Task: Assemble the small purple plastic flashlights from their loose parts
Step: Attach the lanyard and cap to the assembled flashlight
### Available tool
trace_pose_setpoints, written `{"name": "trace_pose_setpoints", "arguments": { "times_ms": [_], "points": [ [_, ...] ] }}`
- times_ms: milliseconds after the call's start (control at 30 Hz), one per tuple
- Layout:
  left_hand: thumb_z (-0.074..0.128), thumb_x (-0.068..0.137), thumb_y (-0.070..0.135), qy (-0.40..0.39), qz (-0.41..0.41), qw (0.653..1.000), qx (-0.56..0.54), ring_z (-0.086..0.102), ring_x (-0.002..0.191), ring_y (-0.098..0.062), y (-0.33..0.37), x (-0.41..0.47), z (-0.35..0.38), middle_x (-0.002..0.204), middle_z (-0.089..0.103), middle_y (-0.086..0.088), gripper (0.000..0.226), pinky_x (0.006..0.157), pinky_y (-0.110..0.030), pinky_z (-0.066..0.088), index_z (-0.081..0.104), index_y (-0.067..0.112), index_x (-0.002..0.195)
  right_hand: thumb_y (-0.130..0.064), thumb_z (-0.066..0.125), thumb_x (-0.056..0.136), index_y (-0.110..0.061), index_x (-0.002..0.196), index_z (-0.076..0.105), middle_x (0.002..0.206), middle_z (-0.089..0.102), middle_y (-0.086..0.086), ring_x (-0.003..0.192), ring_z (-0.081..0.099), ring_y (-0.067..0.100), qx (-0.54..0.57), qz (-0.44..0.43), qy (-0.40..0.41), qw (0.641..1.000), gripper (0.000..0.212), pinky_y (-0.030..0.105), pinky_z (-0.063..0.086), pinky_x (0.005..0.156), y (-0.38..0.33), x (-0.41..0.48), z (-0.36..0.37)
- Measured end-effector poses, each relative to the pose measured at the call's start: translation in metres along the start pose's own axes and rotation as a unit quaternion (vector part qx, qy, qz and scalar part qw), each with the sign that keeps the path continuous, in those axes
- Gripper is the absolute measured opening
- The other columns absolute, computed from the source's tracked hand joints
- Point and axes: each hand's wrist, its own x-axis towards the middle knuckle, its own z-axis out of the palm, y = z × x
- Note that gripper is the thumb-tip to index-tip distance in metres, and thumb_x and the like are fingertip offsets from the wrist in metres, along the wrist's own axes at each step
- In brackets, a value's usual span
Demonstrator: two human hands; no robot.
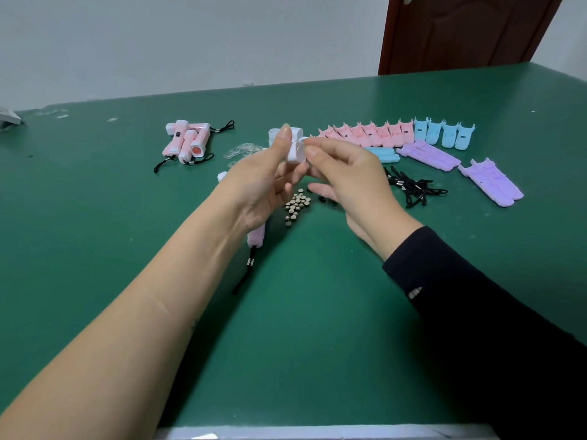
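A pile of finished pink flashlights (187,141) lies at the left of the green table (95,217), with clear lenses (241,150) just beside it. The left hand (266,182) is closed round a pink flashlight, thumb up against its white head (293,154). The body (256,236) sticks out below the palm and a black cord (246,274) trails onto the table. Batteries (295,206) sit in a heap under the hands. The right hand (349,179) brings thumb and forefinger together at the head's front; whether they pinch a small part cannot be told. Behind it runs a row of pink shells (365,134), then blue shells (444,133). Loose cords (413,187) lie near the right wrist. The purple shells (428,155) rest untouched at the right, one (492,182) apart from the rest.
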Motion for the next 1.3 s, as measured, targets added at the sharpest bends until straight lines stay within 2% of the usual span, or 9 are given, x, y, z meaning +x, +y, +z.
{"name": "trace_pose_setpoints", "arguments": {
  "times_ms": [100,200,367,533,633,767,967,1167,1300],
  "points": [
    [0.053,0.097,0.046,0.034,0.038,0.998,0.04,0.064,0.066,-0.001,-0.001,-0.001,-0.005,0.071,0.066,0.008,0.03,0.051,-0.012,0.043,0.06,0.017,0.093,-0.015,0.06,0.094,-0.023,0.102,0.068,0.092,0.072,-0.008,0.077,0.069,0.0,0.057,0.034,-0.024,0.998,0.014,0.018,0.056,0.068,0.001,-0.001,0.002],
    [0.054,0.096,0.046,0.041,0.039,0.997,0.045,0.064,0.067,-0.001,0.0,-0.001,-0.007,0.069,0.065,0.008,0.033,0.052,-0.013,0.044,0.062,0.014,0.099,-0.016,0.065,0.09,-0.02,0.098,0.068,0.077,0.072,-0.011,0.072,0.068,-0.002,0.035,0.024,-0.013,0.999,0.009,0.017,0.056,0.067,0.002,-0.002,0.004],
    [0.05,0.098,0.044,0.028,-0.018,0.999,-0.012,0.065,0.062,-0.001,0.002,0.0,-0.007,0.065,0.066,0.009,0.028,0.049,-0.013,0.043,0.058,0.017,0.094,-0.017,0.064,0.091,-0.022,0.085,0.064,0.078,0.064,-0.008,0.073,0.06,0.002,0.009,0.003,0.024,1.0,0.008,0.019,0.053,0.068,0.002,0.0,0.001],
    [0.046,0.101,0.037,-0.026,-0.076,0.991,-0.108,0.067,0.066,0.0,0.004,-0.001,-0.009,0.103,0.068,0.002,0.024,0.054,-0.012,0.043,0.065,0.022,0.098,-0.011,0.058,0.094,-0.017,0.087,0.061,0.073,0.069,-0.007,0.058,0.054,0.003,0.136,0.026,0.026,0.99,0.01,0.018,0.051,0.061,-0.006,0.001,-0.003],
    [0.046,0.101,0.037,-0.044,-0.086,0.988,-0.119,0.068,0.069,0.0,0.005,-0.001,-0.01,0.093,0.072,0.007,0.025,0.054,-0.012,0.044,0.067,0.023,0.1,-0.008,0.059,0.093,-0.017,0.094,0.063,0.068,0.07,-0.008,0.056,0.051,0.003,0.164,0.035,0.028,0.986,0.009,0.017,0.05,0.058,-0.007,0.002,-0.005],
    [0.048,0.101,0.032,-0.043,-0.089,0.988,-0.118,0.07,0.073,-0.002,0.004,0.0,-0.01,0.084,0.074,0.008,0.019,0.053,-0.013,0.046,0.065,0.024,0.097,-0.011,0.063,0.091,-0.02,0.094,0.067,0.071,0.071,-0.009,0.056,0.051,0.002,0.143,0.043,0.022,0.989,0.01,0.016,0.049,0.058,-0.006,0.002,-0.006],
    [0.05,0.101,0.019,-0.063,-0.078,0.983,-0.153,0.072,0.085,-0.006,0.004,0.001,-0.011,0.097,0.075,0.001,0.023,0.068,-0.016,0.056,0.061,0.018,0.122,-0.015,0.065,0.089,-0.022,0.088,0.069,0.081,0.064,-0.005,0.057,0.051,0.001,0.078,0.039,0.035,0.996,0.008,0.019,0.048,0.061,-0.004,0.002,-0.004],
    [0.044,0.102,0.011,-0.091,-0.067,0.978,-0.174,0.073,0.087,-0.012,0.002,0.001,-0.012,0.101,0.075,-0.002,0.024,0.064,-0.02,0.058,0.061,0.023,0.114,-0.014,0.065,0.089,-0.023,0.091,0.066,0.077,0.062,-0.007,0.056,0.05,0.002,0.07,0.042,0.052,0.995,0.009,0.02,0.047,0.061,-0.006,0.001,-0.003],
    [0.045,0.102,0.014,-0.1,-0.065,0.978,-0.172,0.07,0.098,-0.016,0.003,0.002,-0.011,0.11,0.071,-0.007,0.025,0.071,-0.022,0.059,0.059,0.014,0.122,-0.011,0.062,0.091,-0.022,0.094,0.066,0.079,0.061,-0.003,0.058,0.049,0.005,0.091,0.044,0.04,0.994,0.013,0.02,0.048,0.062,-0.008,-0.001,-0.002]
  ]
}}
